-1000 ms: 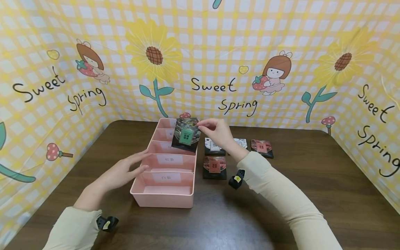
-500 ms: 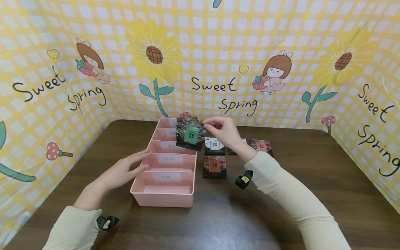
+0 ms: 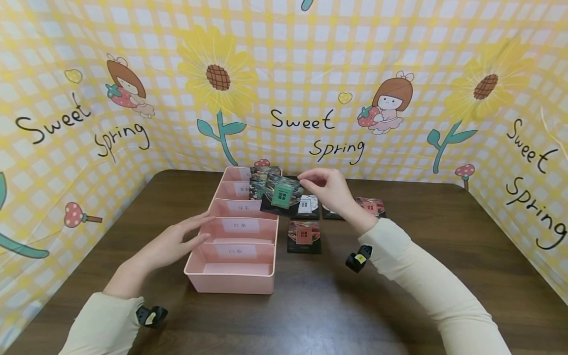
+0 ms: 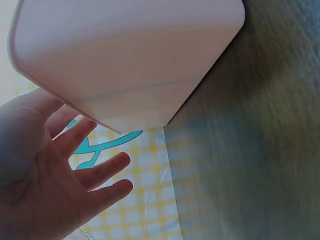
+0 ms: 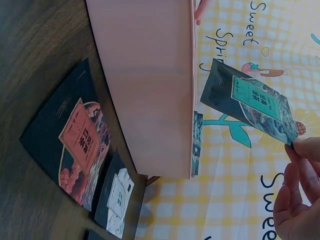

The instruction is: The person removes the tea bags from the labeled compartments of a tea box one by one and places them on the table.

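Observation:
My right hand [image 3: 330, 190] pinches a black tea packet with a green label [image 3: 282, 196] by its top corner, between thumb and fingertips. That packet hangs tilted above the right rim of a pink divided box [image 3: 230, 285], and the right wrist view shows its printed front [image 5: 252, 97]. Other dark patterned packets [image 3: 261, 178] stick up from the box's far compartments. My left hand [image 3: 170, 246], fingers extended and loosely spread, rests at the box's left rim and holds nothing. White paper labels [image 3: 239, 225] mark the dividers.
Right of the box on the dark wooden table [image 3: 310, 305] lie a red-labelled packet [image 3: 304, 236], a white-patterned one [image 3: 308, 206] partly covered, and another red one [image 3: 372, 204] partly behind my right arm. A yellow checked cloth [image 3: 301, 59] surrounds the table.
My right hand has moved right with the green-labelled packet, from over the far compartments to the right rim, uncovering packets in the box. My left hand has stayed in place.

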A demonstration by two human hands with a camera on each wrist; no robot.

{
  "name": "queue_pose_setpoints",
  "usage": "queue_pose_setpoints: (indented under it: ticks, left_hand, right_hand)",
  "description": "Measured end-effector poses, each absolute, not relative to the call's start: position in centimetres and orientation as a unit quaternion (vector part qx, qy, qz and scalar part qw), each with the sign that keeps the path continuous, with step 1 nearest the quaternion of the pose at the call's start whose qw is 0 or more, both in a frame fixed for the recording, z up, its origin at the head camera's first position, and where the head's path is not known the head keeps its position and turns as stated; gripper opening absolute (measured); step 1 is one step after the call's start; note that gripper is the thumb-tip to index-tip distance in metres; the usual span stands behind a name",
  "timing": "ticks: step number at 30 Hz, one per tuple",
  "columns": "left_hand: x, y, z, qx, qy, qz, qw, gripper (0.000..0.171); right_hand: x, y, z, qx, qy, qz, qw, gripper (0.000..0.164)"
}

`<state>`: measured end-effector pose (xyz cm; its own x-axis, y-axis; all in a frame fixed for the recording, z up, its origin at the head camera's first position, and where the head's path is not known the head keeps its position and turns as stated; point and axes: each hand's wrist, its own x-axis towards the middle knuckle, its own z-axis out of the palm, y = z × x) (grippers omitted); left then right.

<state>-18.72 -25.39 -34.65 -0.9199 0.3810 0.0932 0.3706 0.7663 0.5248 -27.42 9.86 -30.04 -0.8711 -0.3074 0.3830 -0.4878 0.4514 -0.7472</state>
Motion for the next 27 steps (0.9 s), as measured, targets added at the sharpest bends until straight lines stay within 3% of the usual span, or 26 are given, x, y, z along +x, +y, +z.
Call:
queue_pose_setpoints:
  ticks: [27]
  left_hand:
    - [-18.5,-25.2,-34.3,0.199,0.939,0.281,0.011,0.049]
  right_hand:
    - [-25.8,14.0,-31.0,0.219,-0.864,0.444,0.087,0.019]
